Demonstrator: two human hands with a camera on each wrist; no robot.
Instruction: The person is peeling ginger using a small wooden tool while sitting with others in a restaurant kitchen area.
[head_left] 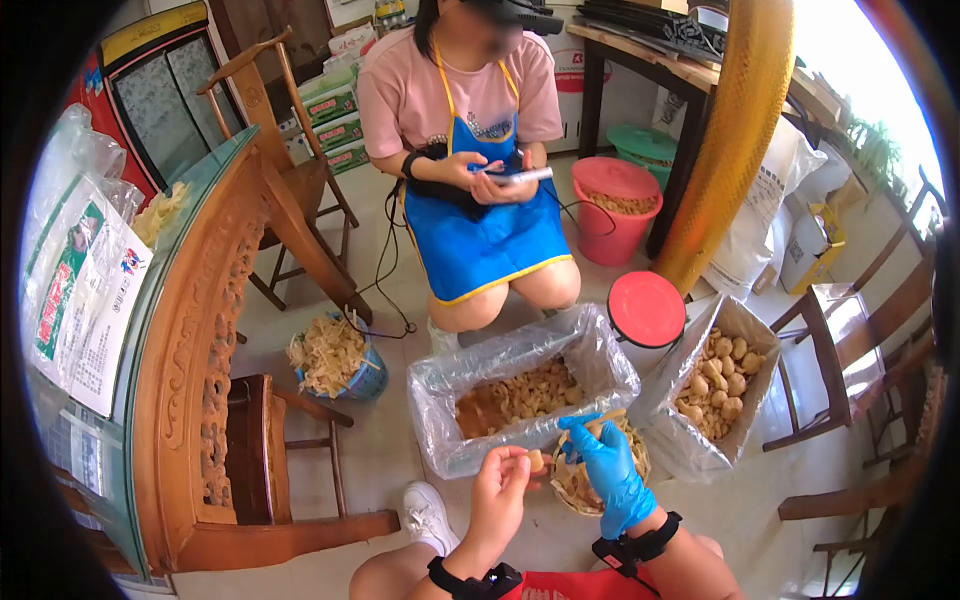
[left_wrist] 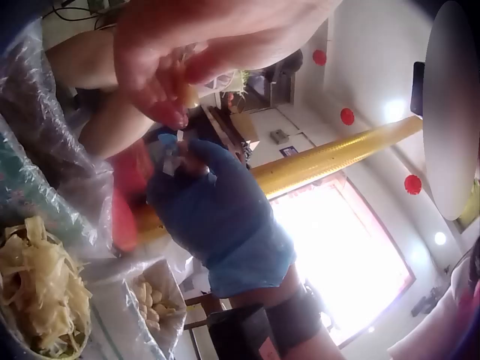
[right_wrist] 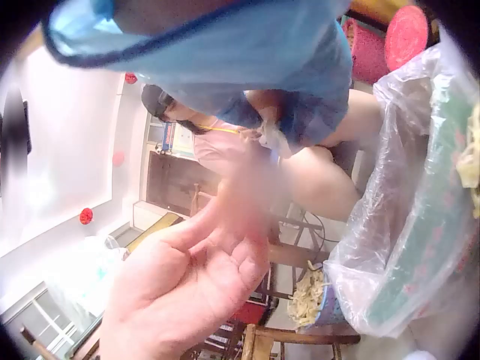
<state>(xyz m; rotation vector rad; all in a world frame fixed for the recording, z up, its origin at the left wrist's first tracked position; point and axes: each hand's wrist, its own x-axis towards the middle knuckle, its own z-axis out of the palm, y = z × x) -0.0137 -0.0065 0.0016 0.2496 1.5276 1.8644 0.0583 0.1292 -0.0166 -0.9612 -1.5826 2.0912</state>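
Note:
My bare left hand (head_left: pixel 497 500) pinches a small pale-yellow chunk (head_left: pixel 537 461) between thumb and fingertips, above the near edge of the plastic-lined box. Close to its right, my blue-gloved right hand (head_left: pixel 612 476) curls round a slim tan-handled tool (head_left: pixel 606 416); the glove hides most of it, and I cannot tell its kind. Below the gloved hand stands a round basket (head_left: pixel 556 490) of pale peelings (left_wrist: pixel 45 281). The plastic-lined box (head_left: pixel 440 440) in front of me holds many pale chunks (head_left: pixel 535 392) and some brownish liquid.
To the right, another lined box (head_left: pixel 668 425) holds pale rounded pieces (head_left: pixel 722 375). A red-lidded bucket (head_left: pixel 647 309) stands behind it. On the left are a blue bucket (head_left: pixel 366 382) of peelings and a carved wooden table (head_left: pixel 180 400). Opposite sits a person in a blue apron (head_left: pixel 490 245) holding a phone.

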